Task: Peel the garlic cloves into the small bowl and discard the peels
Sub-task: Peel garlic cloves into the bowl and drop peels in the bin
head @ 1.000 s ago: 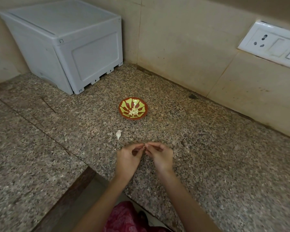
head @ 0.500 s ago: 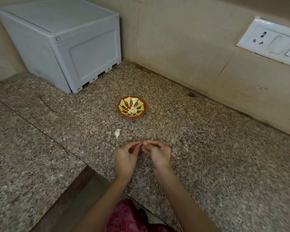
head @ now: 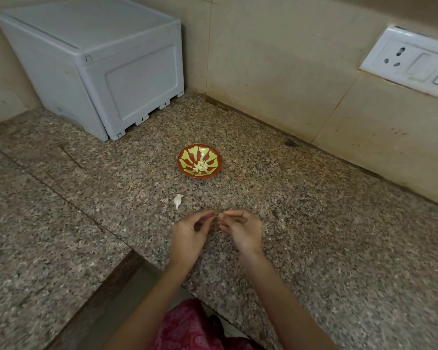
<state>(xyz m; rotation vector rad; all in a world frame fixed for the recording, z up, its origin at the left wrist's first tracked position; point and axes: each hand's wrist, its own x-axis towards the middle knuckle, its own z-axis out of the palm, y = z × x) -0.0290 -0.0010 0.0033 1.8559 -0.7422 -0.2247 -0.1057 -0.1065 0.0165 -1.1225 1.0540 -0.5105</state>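
Observation:
A small red bowl with a yellow-green pattern sits on the granite counter, and several peeled garlic cloves lie in its middle. One unpeeled white clove lies on the counter in front of the bowl. Nearer to me, my left hand and my right hand meet fingertip to fingertip just above the counter. Their fingers are curled and pinch something tiny between them, which the fingers hide; I cannot tell whether it is a clove or a peel.
A grey-white plastic box stands in the back left corner. A white wall socket with switches is on the tiled wall at the right. The counter's inner edge runs just below my wrists.
My hands have stayed together at the same spot, with only small finger movements. The bowl and the loose clove have not moved.

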